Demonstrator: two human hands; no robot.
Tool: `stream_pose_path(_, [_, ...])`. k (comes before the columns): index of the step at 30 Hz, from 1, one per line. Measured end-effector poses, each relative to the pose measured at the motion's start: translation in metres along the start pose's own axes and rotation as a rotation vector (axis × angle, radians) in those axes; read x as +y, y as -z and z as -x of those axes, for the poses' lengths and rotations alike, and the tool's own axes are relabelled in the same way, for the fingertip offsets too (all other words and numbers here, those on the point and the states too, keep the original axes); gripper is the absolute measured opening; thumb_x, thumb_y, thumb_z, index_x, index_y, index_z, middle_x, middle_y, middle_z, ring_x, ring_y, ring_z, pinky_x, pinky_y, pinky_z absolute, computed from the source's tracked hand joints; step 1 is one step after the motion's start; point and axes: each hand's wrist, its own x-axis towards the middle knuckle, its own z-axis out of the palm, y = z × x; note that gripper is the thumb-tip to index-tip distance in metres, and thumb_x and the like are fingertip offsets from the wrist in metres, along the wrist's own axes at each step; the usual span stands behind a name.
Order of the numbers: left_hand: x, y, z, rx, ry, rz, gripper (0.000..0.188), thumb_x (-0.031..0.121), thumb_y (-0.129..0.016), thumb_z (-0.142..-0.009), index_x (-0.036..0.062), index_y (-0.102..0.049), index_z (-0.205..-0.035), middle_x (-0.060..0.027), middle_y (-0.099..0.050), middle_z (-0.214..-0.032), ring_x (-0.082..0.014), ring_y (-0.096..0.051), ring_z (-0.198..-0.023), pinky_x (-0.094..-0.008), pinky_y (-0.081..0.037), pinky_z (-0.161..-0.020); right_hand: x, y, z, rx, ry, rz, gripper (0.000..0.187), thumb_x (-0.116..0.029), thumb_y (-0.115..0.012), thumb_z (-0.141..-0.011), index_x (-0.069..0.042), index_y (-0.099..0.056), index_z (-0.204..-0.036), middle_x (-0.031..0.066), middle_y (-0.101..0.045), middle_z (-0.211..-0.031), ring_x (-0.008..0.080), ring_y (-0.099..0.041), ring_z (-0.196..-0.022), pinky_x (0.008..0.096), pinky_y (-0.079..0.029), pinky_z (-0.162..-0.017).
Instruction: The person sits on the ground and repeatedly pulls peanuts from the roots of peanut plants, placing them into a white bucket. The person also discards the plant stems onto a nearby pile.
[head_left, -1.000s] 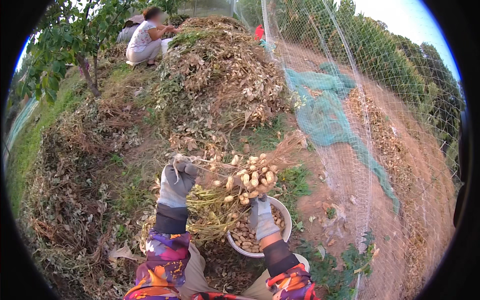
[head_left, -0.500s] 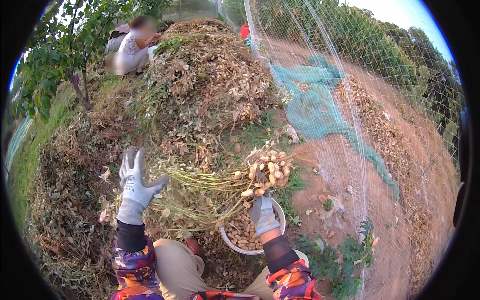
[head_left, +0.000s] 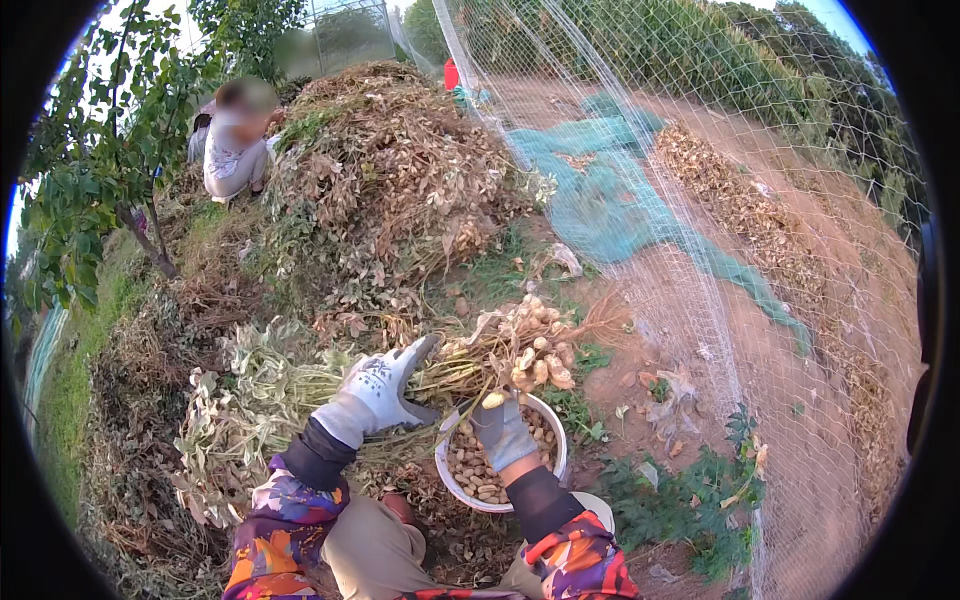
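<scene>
A pulled-up peanut plant [head_left: 465,365] lies across in front of me, its leafy tops to the left and a cluster of pale peanuts [head_left: 540,362] at its root end on the right. My left hand [head_left: 378,392], in a grey-white glove, is at the stems with thumb and fingers spread apart around them. Below the cluster, my gloved right hand [head_left: 503,432] is closed on the plant by its peanuts, fingertips partly hidden. Under that hand stands a white bucket [head_left: 441,462] partly filled with loose peanuts [head_left: 480,470].
A large heap of dried plants [head_left: 390,170] rises ahead, with a person [head_left: 235,150] crouching at its left side. White netting [head_left: 690,300] and a green net [head_left: 610,200] run along the right. A small tree [head_left: 150,240] stands left; green weeds [head_left: 680,510] grow right of the bucket.
My left hand has moved right and down from open air to the plant's stems. The leafy tops now show farther left. My right hand stays by the peanut cluster; the view has shifted slightly.
</scene>
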Motion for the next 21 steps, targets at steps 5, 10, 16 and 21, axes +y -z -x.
stream_pose_path(5, [-0.023, 0.031, 0.01, -0.238, 0.278, -0.403, 0.063, 0.037, -0.072, -0.064, 0.0097, -0.053, -0.118, -0.016, -0.06, -0.108, -0.0312, -0.056, -0.101, -0.0374, -0.044, -0.088, -0.107, -0.011, -0.01, 0.034, 0.114, -0.45, 0.042, -0.027, -0.047, -0.09, -0.014, -0.038, -0.129, 0.0061, -0.047, -0.124, 0.0207, -0.046, -0.114, 0.037, -0.043, -0.086])
stream_pose_path(10, [-0.043, 0.061, 0.014, 0.399, 0.164, -0.794, 0.026, 0.022, -0.064, -0.065, 0.0146, -0.06, -0.09, -0.0063, -0.061, -0.088, -0.0246, -0.056, -0.089, -0.0373, -0.043, -0.078, -0.169, 0.021, -0.036, 0.117, -0.242, -0.94, 0.063, 0.004, -0.048, -0.073, -0.008, -0.031, -0.133, 0.0075, -0.047, -0.12, 0.017, -0.049, -0.108, 0.0268, -0.048, -0.08])
stream_pose_path(16, [-0.052, 0.078, 0.019, 0.375, 0.245, -1.198, 0.037, 0.016, -0.061, -0.066, 0.0131, -0.058, -0.102, -0.0062, -0.059, -0.094, -0.0247, -0.054, -0.093, -0.037, -0.041, -0.075, -0.166, 0.037, -0.043, 0.053, -0.006, -0.985, 0.055, -0.004, -0.054, -0.082, -0.01, -0.032, -0.133, 0.0041, -0.04, -0.128, 0.0165, -0.044, -0.116, 0.0347, -0.043, -0.092])
stream_pose_path(21, [-0.055, 0.083, 0.029, 0.477, 0.285, -1.159, 0.04, 0.017, -0.059, -0.066, 0.0135, -0.057, -0.105, -0.0053, -0.059, -0.095, -0.0246, -0.053, -0.092, -0.0362, -0.04, -0.075, -0.198, 0.04, -0.037, 0.065, 0.041, -1.0, 0.061, -0.01, -0.058, -0.081, -0.005, -0.029, -0.134, 0.008, -0.042, -0.129, 0.0191, -0.039, -0.123, 0.0285, -0.039, -0.091])
